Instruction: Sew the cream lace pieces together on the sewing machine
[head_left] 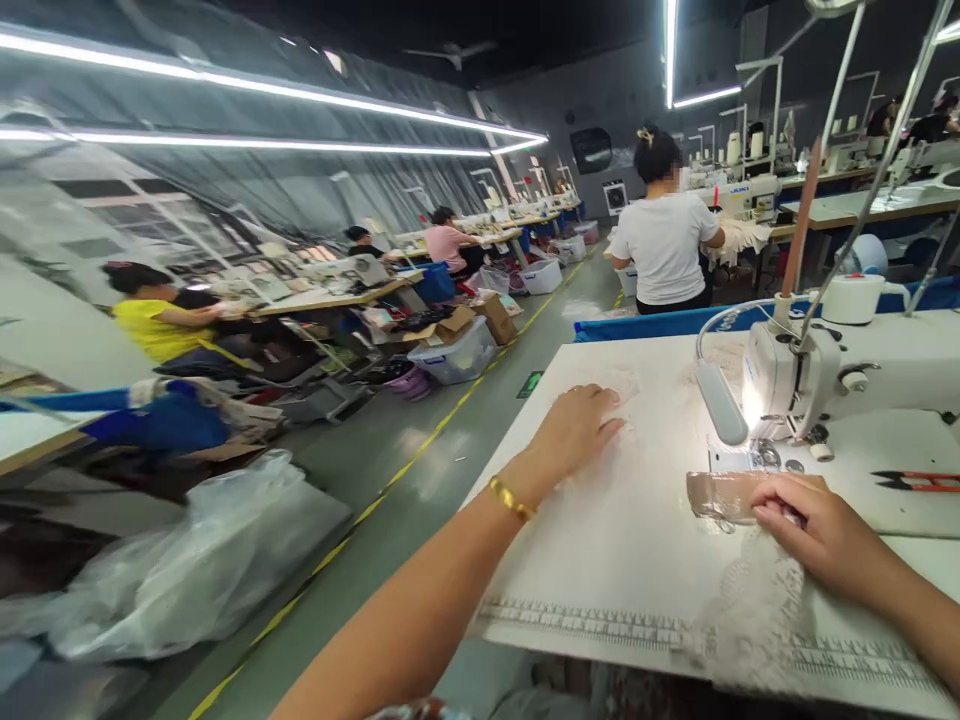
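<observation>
My left hand [581,430] lies on the white tabletop with its fingers stretched out, near the far left corner. A thin, pale piece of lace [622,388] shows by its fingertips. My right hand [814,525] is closed, thumb against curled fingers, just in front of the sewing machine [795,370]. White lace [757,610] runs from beneath it over the front edge of the table. Beside its fingers is a shiny brown strip [720,490], close to the needle area. Thread snips [915,480] with red handles rest on the machine bed to the right.
A printed ruler [592,620] runs along the table's front edge. Blue cloth [660,322] hangs behind the table. Across the aisle are a plastic bag [217,560], a clear bin [454,355] and other sewing stations. A person in a white shirt [664,250] works ahead.
</observation>
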